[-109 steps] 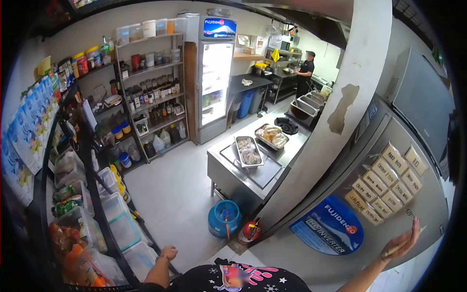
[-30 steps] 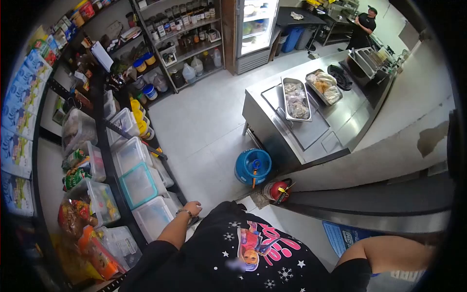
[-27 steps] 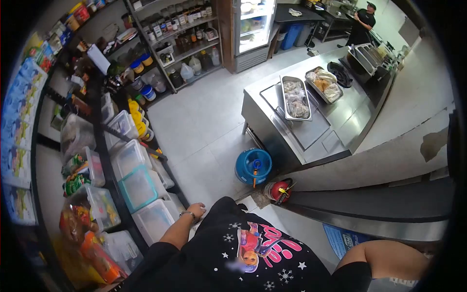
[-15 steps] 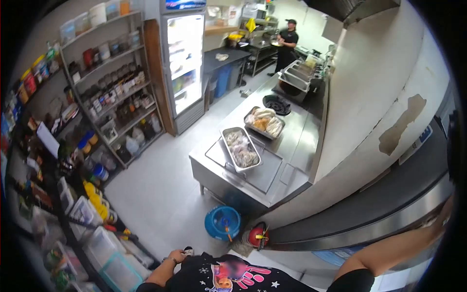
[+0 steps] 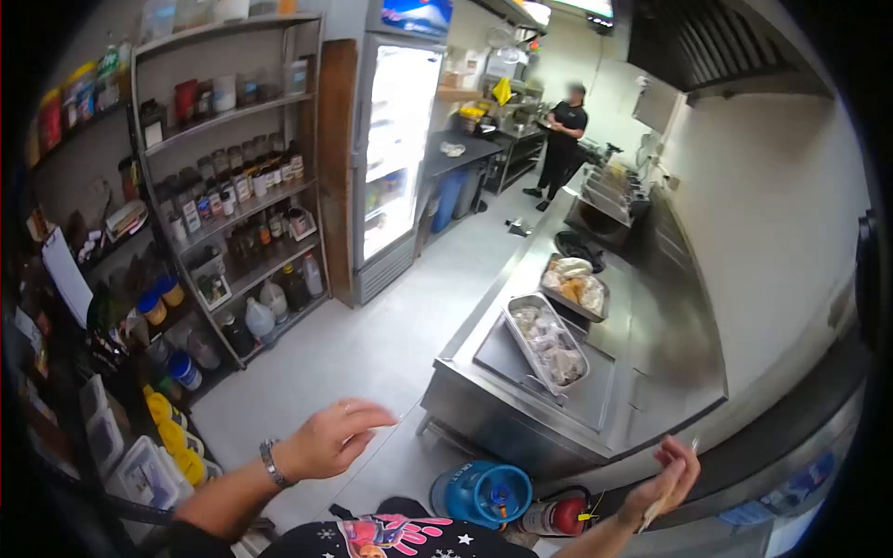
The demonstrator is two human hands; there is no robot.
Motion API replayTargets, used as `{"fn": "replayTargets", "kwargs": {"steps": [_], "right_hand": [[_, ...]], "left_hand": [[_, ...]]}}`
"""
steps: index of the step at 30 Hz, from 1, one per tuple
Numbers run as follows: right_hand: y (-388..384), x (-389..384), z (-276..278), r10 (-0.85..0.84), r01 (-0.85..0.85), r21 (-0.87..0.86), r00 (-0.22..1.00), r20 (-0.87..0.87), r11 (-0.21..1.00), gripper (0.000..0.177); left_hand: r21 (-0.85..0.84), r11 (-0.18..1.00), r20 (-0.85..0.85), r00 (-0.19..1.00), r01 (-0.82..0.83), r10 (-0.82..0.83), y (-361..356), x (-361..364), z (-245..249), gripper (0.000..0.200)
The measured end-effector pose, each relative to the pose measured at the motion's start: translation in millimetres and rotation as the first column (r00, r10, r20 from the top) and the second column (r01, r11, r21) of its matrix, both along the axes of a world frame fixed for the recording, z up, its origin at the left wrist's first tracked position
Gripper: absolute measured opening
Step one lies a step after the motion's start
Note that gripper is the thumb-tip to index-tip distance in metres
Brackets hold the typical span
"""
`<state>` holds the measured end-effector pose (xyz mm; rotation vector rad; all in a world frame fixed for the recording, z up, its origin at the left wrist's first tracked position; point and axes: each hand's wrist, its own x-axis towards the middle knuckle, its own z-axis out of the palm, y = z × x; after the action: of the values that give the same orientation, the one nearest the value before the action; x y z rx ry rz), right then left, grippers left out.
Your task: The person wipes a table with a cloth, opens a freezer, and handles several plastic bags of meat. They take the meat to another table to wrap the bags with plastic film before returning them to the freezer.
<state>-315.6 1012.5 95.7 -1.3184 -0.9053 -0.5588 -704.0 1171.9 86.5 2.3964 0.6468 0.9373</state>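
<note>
Steel counter [image 5: 651,344] is occupying the four o'clock side of the kitchen, bearing two metal trays. Nearer tray [image 5: 573,383], one, is sitting askew and is holding bagged, pale-grey contents; farther tray [image 5: 606,301], one, is lying just beyond it, holding pale and orange-brown contents. One black ring-like item [image 5: 579,249] is resting behind the farther tray.

Right hand [image 5: 662,484], at between four and five o'clock, is holding one thin, pale item [image 5: 651,511] pinched between thumb and curled fingers, above the counter's near end in the view; the item's identity is too small to tell. Left hand [image 5: 337,439], at seven o'clock, is hovering above pale floor [image 5: 358,358], fingers lying close together, thumb standing apart; no grip is being observed. One metallic bracelet [image 5: 272,465] is circling that wrist.

One blue gas cylinder [image 5: 484,493] is standing at six o'clock, with one red fire extinguisher [image 5: 563,516] sitting just beside it, at five.

One lit glass-door refrigerator [image 5: 395,149] is standing between eleven and twelve; one metal rack [image 5: 246,200] is carrying jars and bottles at ten. One co-worker in black [image 5: 565,130] is standing at one o'clock. One clipboard [image 5: 67,274] is hanging at nine.
</note>
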Motion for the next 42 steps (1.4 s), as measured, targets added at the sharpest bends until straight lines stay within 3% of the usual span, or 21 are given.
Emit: {"fn": "replayTargets", "kwargs": {"steps": [3, 5, 7, 10, 13, 16, 19, 22, 26, 27, 29, 30, 32, 35, 37, 38, 42], "right_hand": [[67.2, -32.7, 43.9, 0.078, -0.073, -0.029, 0.954, 0.288, 0.997, 0.024], [99.9, -51.8, 63.7, 0.137, -0.161, 0.047, 0.934, 0.329, 0.986, 0.024], [133.2, -66.2, 61.2, 0.164, -0.203, 0.083, 0.927, 0.338, 0.976, 0.024], [187.1, -85.4, 38.3, 0.113, -0.131, 0.040, 0.946, 0.303, 0.991, 0.023], [251.2, -93.5, 27.2, 0.063, -0.055, -0.037, 0.966, 0.249, 0.998, 0.022], [316.7, -110.3, 36.4, 0.101, -0.104, 0.019, 0.988, 0.115, 0.994, 0.021], [383.6, -130.9, 51.1, 0.167, -0.170, 0.008, 0.975, 0.150, 0.985, 0.020], [448.1, -144.8, 42.3, 0.203, -0.200, -0.035, 0.954, 0.220, 0.979, 0.019], [507.2, -174.2, 15.0, 0.071, -0.066, -0.032, 0.968, 0.240, 0.997, 0.018], [519.2, -180.8, 8.5, 0.030, -0.024, -0.035, 0.984, 0.177, 0.999, 0.019], [540.7, -192.3, -4.1, -0.049, 0.051, -0.037, 0.997, 0.056, 0.998, 0.021], [550.8, -195.3, -9.1, -0.099, 0.095, -0.058, 0.993, -0.065, 0.994, 0.019], [569.4, -205.1, -5.6, -0.171, 0.164, -0.128, 0.984, -0.051, 0.978, 0.020], [590.9, -212.8, -11.0, -0.264, 0.243, -0.176, 0.959, -0.107, 0.954, 0.020], [606.0, -210.4, -16.4, -0.299, 0.261, -0.206, 0.936, -0.183, 0.943, 0.020], [616.2, -206.7, -15.9, -0.361, 0.323, -0.251, 0.924, -0.122, 0.913, 0.020], [651.8, -168.3, -25.9, -0.493, 0.448, -0.278, 0.862, -0.119, 0.850, 0.020]], "left_hand": [[0.396, 0.901, -0.072, 0.984, 0.179, -0.164, 36.4, 1.3, 113.4, 0.038], [0.568, 0.779, -0.078, 0.960, 0.265, -0.269, 57.3, 0.3, 161.4, 0.039], [0.627, 0.700, -0.055, 0.916, 0.341, -0.397, 83.2, -5.8, 176.6, 0.039], [0.739, 0.620, 0.110, 0.859, 0.265, -0.499, 153.7, -11.3, 155.7, 0.041], [0.693, 0.706, 0.220, 0.890, 0.146, -0.399, 199.1, -33.6, 179.9, 0.034], [0.711, 0.687, 0.159, 0.918, 0.149, -0.363, 289.1, -68.4, 174.0, 0.030], [0.657, 0.754, 0.193, 0.962, 0.018, -0.191, 366.1, -99.3, 161.8, 0.037], [0.612, 0.790, 0.200, 0.975, -0.043, -0.101, 439.6, -123.7, 131.3, 0.026], [0.443, 0.896, 0.149, 0.987, -0.019, -0.053, 538.5, -154.5, 76.3, 0.011], [0.409, 0.913, 0.131, 0.990, -0.003, -0.055, 565.4, -158.5, 63.0, 0.007], [0.133, 0.988, 0.193, 0.980, -0.077, 0.050, 608.6, -161.7, 33.0, 0.017], [0.059, 0.995, 0.188, 0.980, -0.082, 0.069, 632.1, -163.9, 16.9, 0.009], [-0.171, 0.980, 0.140, 0.982, -0.100, 0.125, 671.8, -163.2, -21.3, 0.015], [-0.364, 0.931, 0.054, 0.998, 0.006, 0.014, 721.2, -141.7, -59.8, 0.015], [-0.302, 0.946, -0.044, 0.990, 0.115, -0.134, 759.0, -112.4, -80.6, 0.016], [-0.280, 0.945, -0.094, 0.975, 0.168, -0.201, 770.2, -97.9, -88.0, 0.016], [-0.197, 0.896, -0.075, 0.905, 0.398, -0.418, 818.9, -6.5, -86.4, 0.016]]}}
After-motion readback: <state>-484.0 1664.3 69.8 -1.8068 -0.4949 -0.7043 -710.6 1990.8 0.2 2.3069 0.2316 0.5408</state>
